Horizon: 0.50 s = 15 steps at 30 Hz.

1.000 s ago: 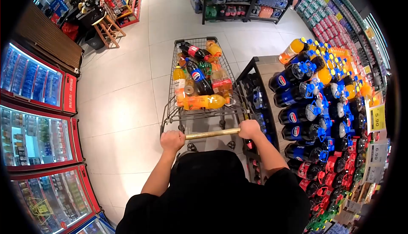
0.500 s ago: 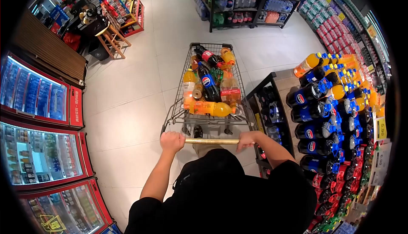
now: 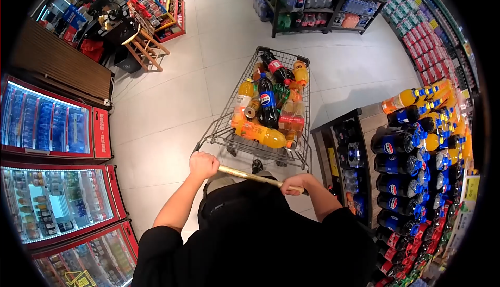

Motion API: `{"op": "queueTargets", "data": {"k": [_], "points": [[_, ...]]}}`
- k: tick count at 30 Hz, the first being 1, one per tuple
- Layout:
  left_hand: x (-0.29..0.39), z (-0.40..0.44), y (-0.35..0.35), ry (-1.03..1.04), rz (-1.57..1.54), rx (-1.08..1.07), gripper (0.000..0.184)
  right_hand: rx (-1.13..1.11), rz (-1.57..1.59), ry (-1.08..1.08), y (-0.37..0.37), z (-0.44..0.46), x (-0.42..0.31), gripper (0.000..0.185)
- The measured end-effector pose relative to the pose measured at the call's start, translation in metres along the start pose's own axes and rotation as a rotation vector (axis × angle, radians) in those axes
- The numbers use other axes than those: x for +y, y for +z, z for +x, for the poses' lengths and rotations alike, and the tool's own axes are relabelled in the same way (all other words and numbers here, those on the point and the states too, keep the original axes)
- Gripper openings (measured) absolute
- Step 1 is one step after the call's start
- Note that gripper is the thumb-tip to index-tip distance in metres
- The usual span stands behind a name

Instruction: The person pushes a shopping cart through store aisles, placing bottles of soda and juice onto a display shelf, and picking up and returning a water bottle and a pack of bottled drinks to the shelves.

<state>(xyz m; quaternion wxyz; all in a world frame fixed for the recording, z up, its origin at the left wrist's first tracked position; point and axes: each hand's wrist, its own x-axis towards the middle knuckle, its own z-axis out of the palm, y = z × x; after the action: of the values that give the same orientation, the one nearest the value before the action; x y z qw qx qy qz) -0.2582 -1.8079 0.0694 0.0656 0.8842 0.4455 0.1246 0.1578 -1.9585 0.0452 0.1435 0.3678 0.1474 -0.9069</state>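
Both fists are wrapped round the pale yellow handle bar [image 3: 250, 176] of a wire shopping cart [image 3: 211, 137]. My left hand [image 3: 204, 165] grips its left end, and my right hand [image 3: 295, 184] grips near the right end, lower in view. Inside the cart lie several drink bottles: a dark Pepsi bottle [image 3: 267, 99] in the middle, an orange soda bottle [image 3: 259, 132] across the near end, a dark bottle with a red label [image 3: 276, 67] at the far end, and a pink-labelled bottle [image 3: 291, 117] on the right.
Close on the right stands a display of stacked soda bottles [image 3: 391, 164] with a dark shelf side [image 3: 338, 117]. Red drink fridges [image 3: 57, 193] line the left. Ahead are a wooden stool [image 3: 146, 47], a snack rack [image 3: 156, 5] and a dark bottle shelf [image 3: 312, 8]. Pale tiled floor [image 3: 161, 99] runs between.
The cart has turned clockwise, its front swinging right, and the handle bar now slants down to the right. My left hand has moved up and left a little; my right hand has moved down.
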Motion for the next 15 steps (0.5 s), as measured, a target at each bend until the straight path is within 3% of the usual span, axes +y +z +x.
{"op": "queueTargets", "data": {"k": [8, 12, 15], "points": [[-0.075, 0.047, -0.002, 0.144, -0.048, 0.057, 0.027, 0.177, 0.038, -0.135, 0.031, 0.012, -0.062, 0.029], [-0.118, 0.071, -0.003, 0.214, -0.048, 0.014, 0.033, 0.142, 0.146, -0.151, 0.030, 0.040, -0.083, 0.032], [-0.153, 0.091, -0.008, 0.318, -0.154, 0.124, 0.031, 0.113, 0.217, -0.182, 0.040, 0.055, -0.109, 0.030]]}}
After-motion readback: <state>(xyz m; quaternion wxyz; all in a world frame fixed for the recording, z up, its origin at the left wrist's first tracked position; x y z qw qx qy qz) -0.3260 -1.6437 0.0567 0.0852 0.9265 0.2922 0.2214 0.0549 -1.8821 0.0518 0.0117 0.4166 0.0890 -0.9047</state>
